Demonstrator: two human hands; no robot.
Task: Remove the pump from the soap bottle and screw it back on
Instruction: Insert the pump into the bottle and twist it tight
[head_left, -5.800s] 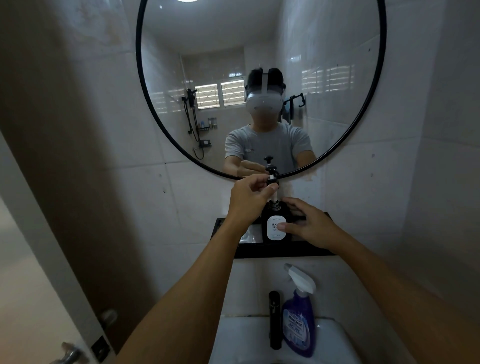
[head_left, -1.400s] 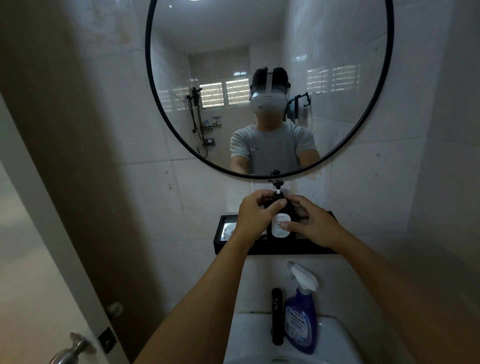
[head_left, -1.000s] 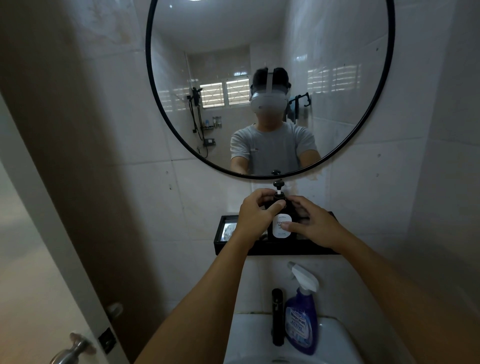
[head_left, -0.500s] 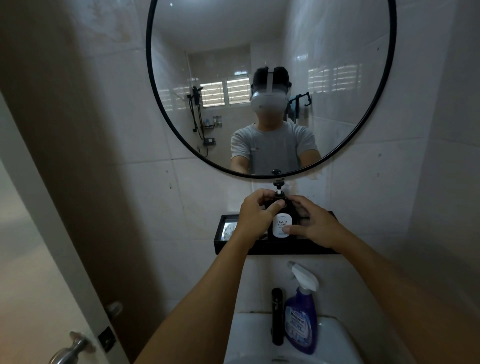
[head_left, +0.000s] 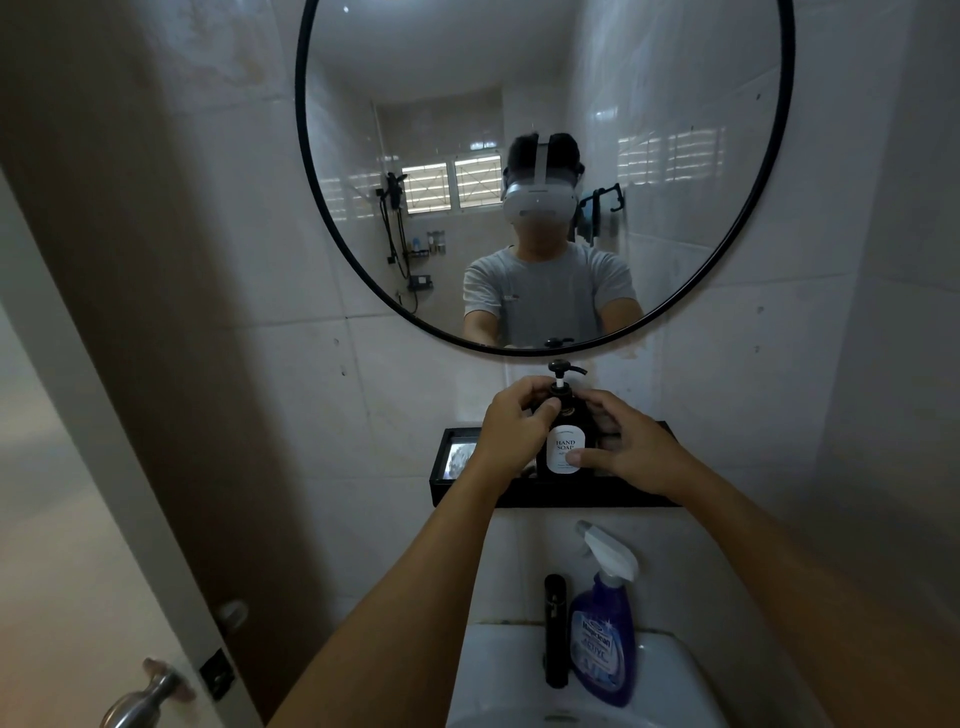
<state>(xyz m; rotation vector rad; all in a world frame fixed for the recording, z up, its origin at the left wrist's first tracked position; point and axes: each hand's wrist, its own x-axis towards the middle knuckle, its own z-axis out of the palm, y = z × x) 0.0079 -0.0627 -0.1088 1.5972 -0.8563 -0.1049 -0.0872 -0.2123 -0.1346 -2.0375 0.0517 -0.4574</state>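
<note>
While the soap bottle (head_left: 565, 448) stood near the middle of the black shelf (head_left: 550, 496) under the round mirror (head_left: 545, 171), the left hand (head_left: 511, 428) pinched the collar of the pump (head_left: 561, 375) and the right hand (head_left: 631, 447) clasped the bottle's body (thumb on the white label). Below, a purple spray bottle (head_left: 605, 631) stood just beside the black tap (head_left: 555, 629) at the sink's (head_left: 498, 680) back edge.

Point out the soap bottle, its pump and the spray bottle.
soap bottle (head_left: 565, 451): head view, white label.
pump (head_left: 560, 367): head view, black top.
spray bottle (head_left: 602, 644): head view, purple body.
</note>
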